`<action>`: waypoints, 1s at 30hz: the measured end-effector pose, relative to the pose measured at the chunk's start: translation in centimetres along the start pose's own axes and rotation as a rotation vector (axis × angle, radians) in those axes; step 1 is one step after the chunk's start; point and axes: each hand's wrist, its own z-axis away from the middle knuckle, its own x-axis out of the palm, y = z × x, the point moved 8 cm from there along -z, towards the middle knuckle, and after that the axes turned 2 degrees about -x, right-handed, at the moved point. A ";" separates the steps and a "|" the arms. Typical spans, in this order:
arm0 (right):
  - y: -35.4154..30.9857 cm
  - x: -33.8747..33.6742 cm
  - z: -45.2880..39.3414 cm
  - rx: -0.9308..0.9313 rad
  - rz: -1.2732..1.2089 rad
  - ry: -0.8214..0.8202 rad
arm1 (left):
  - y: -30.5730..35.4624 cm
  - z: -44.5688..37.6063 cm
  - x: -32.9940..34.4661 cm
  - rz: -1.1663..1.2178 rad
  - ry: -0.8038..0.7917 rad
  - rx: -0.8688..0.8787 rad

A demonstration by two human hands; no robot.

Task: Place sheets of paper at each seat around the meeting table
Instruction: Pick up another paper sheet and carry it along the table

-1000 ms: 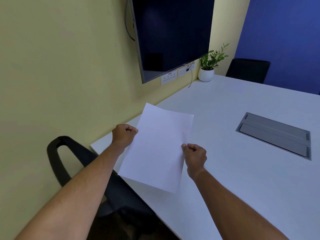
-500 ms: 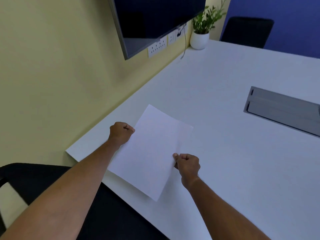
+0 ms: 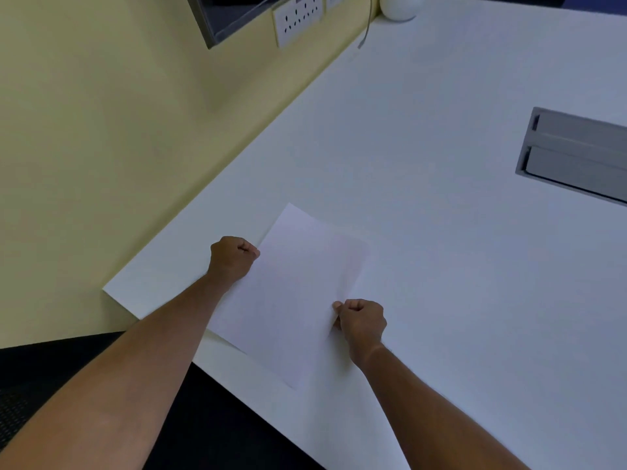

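Note:
One white sheet of paper [image 3: 295, 300] lies low over the near left corner of the white meeting table [image 3: 441, 249], its near edge close to the table's front edge. My left hand [image 3: 232, 257] pinches the sheet's left edge in a closed fist. My right hand [image 3: 361, 320] pinches its right edge the same way, and the paper buckles slightly there. A black chair [image 3: 203, 418] stands at this seat, right below the table edge and partly behind my left forearm.
A grey cable box [image 3: 576, 154] is set into the tabletop at the right. The yellow wall [image 3: 101, 130] runs along the table's left side, with sockets [image 3: 297, 18] and a screen's lower edge [image 3: 230, 18]. A white pot [image 3: 400, 6] stands at the far end.
Both hands have lowered the sheet from mid-air down onto the table's near corner. My view has tilted down and closer, so the screen and plant slid out of the top.

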 end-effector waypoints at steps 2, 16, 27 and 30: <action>0.1 0.5 -0.4 0.006 0.024 0.002 | -0.4 -0.5 0.3 -0.005 0.003 0.006; -0.7 2.1 -1.1 -0.020 0.206 0.064 | -2.6 -2.2 1.4 -0.010 0.024 -0.051; -0.8 2.2 -1.4 -0.016 0.239 0.065 | -3.3 -2.4 1.5 -0.009 0.042 -0.053; -1.0 2.1 -1.3 -0.035 0.268 0.063 | -3.1 -2.3 1.5 -0.010 0.051 -0.059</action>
